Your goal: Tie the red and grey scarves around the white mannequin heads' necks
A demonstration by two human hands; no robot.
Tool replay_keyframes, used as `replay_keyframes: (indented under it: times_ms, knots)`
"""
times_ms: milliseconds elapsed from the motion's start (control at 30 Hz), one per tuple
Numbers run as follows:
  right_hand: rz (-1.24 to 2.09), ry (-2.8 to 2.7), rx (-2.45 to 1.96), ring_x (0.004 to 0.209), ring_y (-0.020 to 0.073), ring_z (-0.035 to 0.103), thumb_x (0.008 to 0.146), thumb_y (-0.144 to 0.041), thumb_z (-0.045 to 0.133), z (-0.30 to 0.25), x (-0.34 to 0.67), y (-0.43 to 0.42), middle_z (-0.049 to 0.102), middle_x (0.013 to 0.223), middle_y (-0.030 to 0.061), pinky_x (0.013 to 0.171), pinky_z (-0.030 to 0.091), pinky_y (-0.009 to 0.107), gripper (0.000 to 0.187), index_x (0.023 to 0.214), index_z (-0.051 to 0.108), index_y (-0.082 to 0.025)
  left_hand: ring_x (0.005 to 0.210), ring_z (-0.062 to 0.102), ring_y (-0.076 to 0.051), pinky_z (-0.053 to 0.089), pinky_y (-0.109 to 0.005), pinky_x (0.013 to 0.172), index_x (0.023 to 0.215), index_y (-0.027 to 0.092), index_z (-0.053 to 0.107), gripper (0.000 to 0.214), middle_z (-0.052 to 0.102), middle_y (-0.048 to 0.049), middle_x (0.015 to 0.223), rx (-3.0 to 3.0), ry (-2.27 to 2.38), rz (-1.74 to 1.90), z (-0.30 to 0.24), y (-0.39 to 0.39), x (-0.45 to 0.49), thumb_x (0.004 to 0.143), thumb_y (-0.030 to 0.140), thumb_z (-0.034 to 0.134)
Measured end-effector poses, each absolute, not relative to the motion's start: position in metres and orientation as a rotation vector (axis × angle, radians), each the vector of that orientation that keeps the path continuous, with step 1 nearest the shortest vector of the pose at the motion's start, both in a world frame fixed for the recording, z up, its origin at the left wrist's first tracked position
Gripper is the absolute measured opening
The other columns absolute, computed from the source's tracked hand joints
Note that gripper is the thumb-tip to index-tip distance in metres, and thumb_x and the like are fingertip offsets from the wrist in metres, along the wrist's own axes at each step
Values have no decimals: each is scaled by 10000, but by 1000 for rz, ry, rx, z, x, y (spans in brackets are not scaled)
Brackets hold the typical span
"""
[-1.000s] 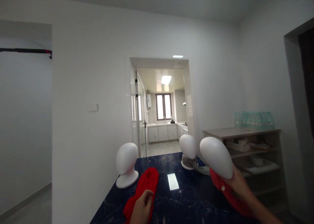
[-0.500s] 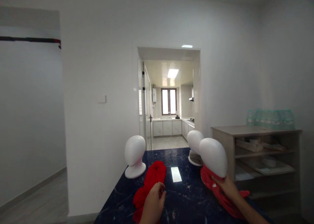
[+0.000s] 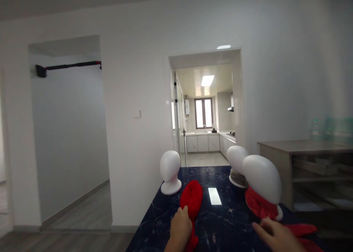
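Centrally, a red scarf (image 3: 194,194) on a dark blue table (image 3: 220,228), left hand (image 3: 180,225) curled against it, grip unclear, right hand (image 3: 273,233) with thumb and fingers parted, near a red wrap (image 3: 256,203) around a white head form's (image 3: 261,176) neck, shelf unit (image 3: 275,165) holding a blurred tray (image 3: 314,167), contents unclear.

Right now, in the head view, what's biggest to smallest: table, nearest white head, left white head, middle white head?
Table
Nearest white head, maybe only because it's close
Left white head and middle white head: too alike to rank
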State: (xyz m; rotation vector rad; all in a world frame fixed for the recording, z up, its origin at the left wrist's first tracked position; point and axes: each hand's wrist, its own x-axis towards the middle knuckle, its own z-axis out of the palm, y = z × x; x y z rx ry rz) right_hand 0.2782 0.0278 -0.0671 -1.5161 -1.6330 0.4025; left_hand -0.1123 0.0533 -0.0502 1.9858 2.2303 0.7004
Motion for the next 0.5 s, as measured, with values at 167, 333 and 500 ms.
replay_keyframes:
  times_ms: [167,333,500]
  knots:
    - [568,-1883,-1367,730,250,719,865,-518,628,-36,145,35,788,776,90,673,440,340,316,759,721,-235,1179,684,-276,478,-360,1046,1248,167,701,449,748,-145,1257,1856,1458,1063,-51,54,-90,988,427,444]
    - [563,-1987,-1146,1168,314,684,732,-337,779,-55,113,68,744,1253,137,991,483,390,603,1314,658,-236,1182,670,-282,462,-351,1055,1325,123,631,535,719,-169,1296,1989,1614,947,-55,46,-84,806,250,630]
    - [694,-2072,-992,1028,226,714,694,-126,652,-68,122,71,793,1093,30,913,487,310,430,1090,756,-260,1061,724,-281,482,-326,896,1047,224,710,352,790,-115,1103,2048,1817,645,-58,41,-106,735,105,598]
